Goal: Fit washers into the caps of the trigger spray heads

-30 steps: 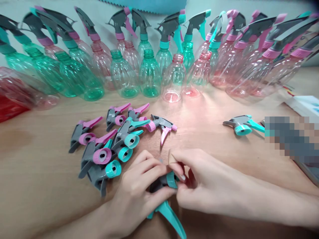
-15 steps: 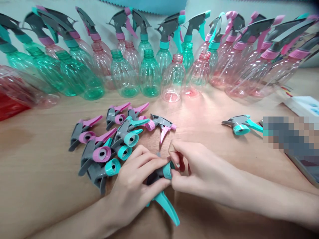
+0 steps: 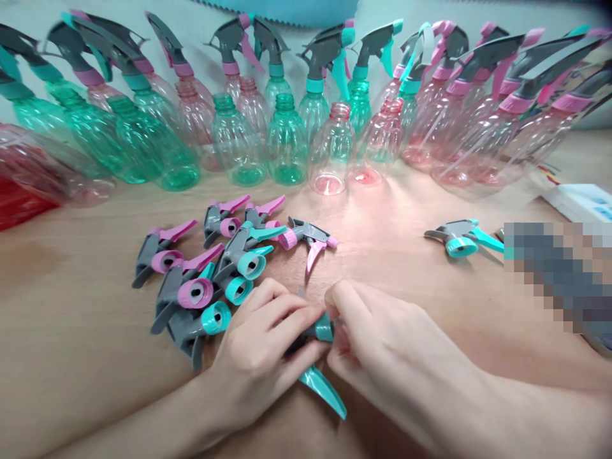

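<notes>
My left hand point(image 3: 262, 347) is closed around a grey and teal trigger spray head point(image 3: 324, 390), with its teal trigger pointing down and toward me. The teal collar of this spray head faces right, between my hands. At the collar's opening, my right hand point(image 3: 382, 331) is closed with its fingers bent in. Whatever those fingers hold is hidden behind the hand. Just left of my left hand lies a pile of loose spray heads, among them one with a pink collar point(image 3: 195, 293) and one with a teal collar point(image 3: 216, 317).
Several bottles without tops, such as a green bottle point(image 3: 288, 143) and a pink bottle point(image 3: 332, 153), stand in a row behind. Bottles with spray heads fitted stand farther back. A single teal spray head point(image 3: 459, 239) lies at right, beside a blurred-out patch. A red bag point(image 3: 23, 197) sits at left.
My right hand has turned and its fingers have closed in at the collar, with its forearm now nearer to me. My left hand keeps the spray head in almost the same place.
</notes>
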The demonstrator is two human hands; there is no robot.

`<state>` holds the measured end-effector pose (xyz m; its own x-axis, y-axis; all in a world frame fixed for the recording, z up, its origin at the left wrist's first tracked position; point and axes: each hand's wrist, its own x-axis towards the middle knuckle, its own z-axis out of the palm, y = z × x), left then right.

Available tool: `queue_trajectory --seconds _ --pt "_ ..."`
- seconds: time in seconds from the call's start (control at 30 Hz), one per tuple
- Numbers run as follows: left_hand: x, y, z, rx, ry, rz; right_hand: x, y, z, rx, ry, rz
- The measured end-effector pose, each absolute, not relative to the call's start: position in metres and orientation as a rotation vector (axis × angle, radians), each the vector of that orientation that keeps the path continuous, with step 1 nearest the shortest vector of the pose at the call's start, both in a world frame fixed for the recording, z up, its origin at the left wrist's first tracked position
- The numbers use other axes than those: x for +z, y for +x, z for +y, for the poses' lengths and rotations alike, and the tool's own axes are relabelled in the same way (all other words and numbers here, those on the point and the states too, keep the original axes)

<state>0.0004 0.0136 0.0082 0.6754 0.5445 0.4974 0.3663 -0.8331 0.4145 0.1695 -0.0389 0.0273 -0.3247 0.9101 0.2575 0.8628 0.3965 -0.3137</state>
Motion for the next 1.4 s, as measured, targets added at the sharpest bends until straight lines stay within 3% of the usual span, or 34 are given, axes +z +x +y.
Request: queue_trajectory --seconds 0.13,0.33,0.7,1.0,1.4 --pt "0.006 -0.001 0.014 0.928 2.57 0.761 0.023 0.175 -0.03 0.237 -1.527 -2.209" --pt "0.007 -0.001 0.018 0.934 2.375 0.838 0.044 0.197 -0.007 0.911 -1.509 -2.088" --pt "0.005 -0.004 0.019 0.941 2.17 0.896 0.071 0.215 0.007 1.316 -1.301 -1.91" --pt "0.003 -0.005 0.018 0.941 2.165 0.854 0.067 0.207 0.001 0.913 -1.262 -2.024" --pt "0.004 -0.004 0.018 0.929 2.163 0.843 0.063 0.208 -0.005 0.826 -1.286 -2.208"
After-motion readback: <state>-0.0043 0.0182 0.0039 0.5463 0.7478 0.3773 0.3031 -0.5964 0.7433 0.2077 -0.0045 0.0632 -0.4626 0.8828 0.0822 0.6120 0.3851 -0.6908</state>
